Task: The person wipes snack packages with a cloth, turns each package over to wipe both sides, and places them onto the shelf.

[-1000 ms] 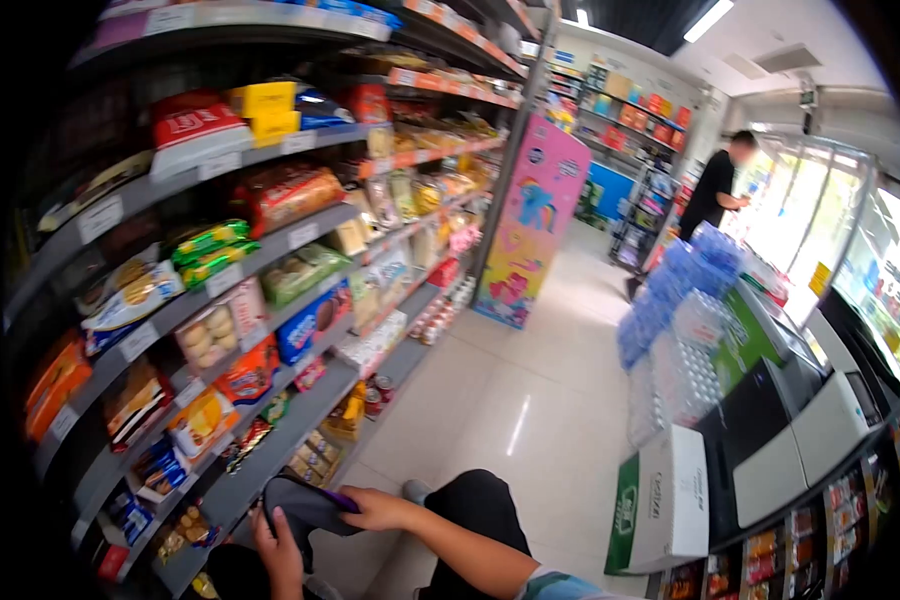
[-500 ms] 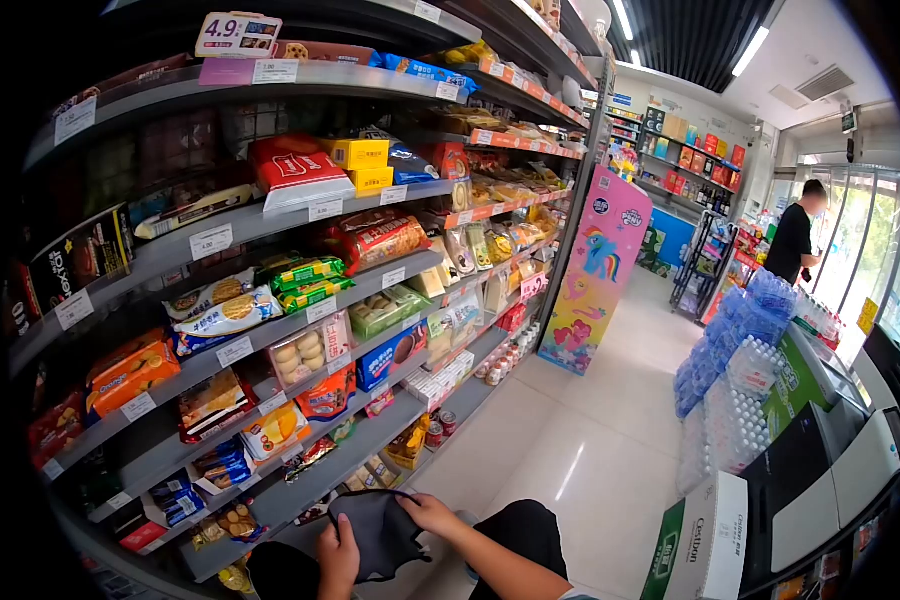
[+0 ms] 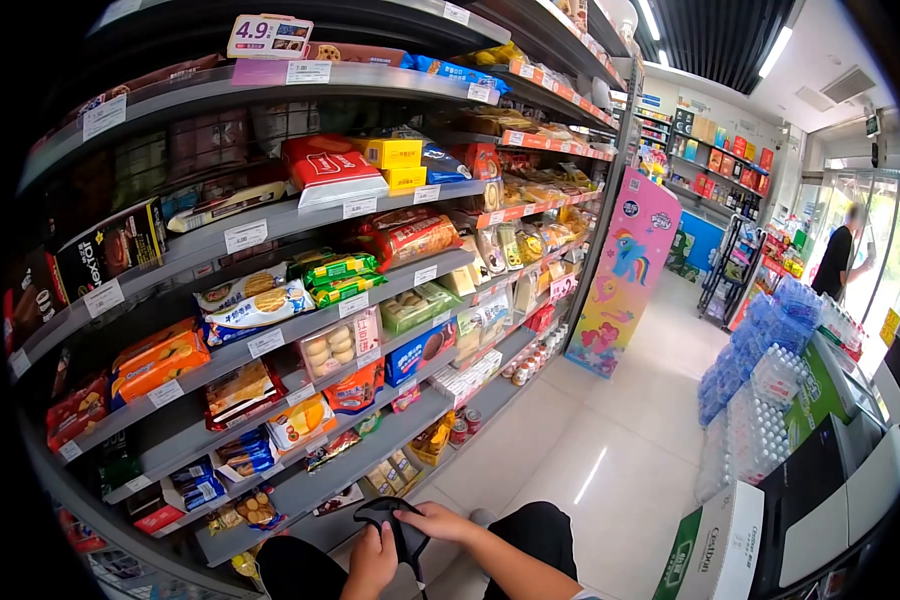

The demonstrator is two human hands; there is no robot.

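Note:
A dark grey piece of fabric with black edging (image 3: 408,538) is held low in front of my knees, at the bottom of the head view. My left hand (image 3: 372,562) grips its left side, fingers closed. On its upper right edge my right hand (image 3: 436,522) pinches the fabric, thumb toward the other hand. The piece is bunched and narrow, and a thin dark strip hangs below it. My dark-clothed knees lie on both sides of the hands. Just beyond them is the bottom shelf with packaged snacks (image 3: 394,472).
Curved grey shelves (image 3: 300,345) of packets fill the left. A pink pony display (image 3: 625,270) stands at the shelf end. Bottle packs (image 3: 760,380) and a white-green carton (image 3: 715,545) line the right side. A person in black (image 3: 836,260) stands near the glass doors.
The fabric has gone from spread out to folded narrower, with my hands closer together. The view has swung slightly left, so the scene sits farther right. The person by the doors has turned or shifted.

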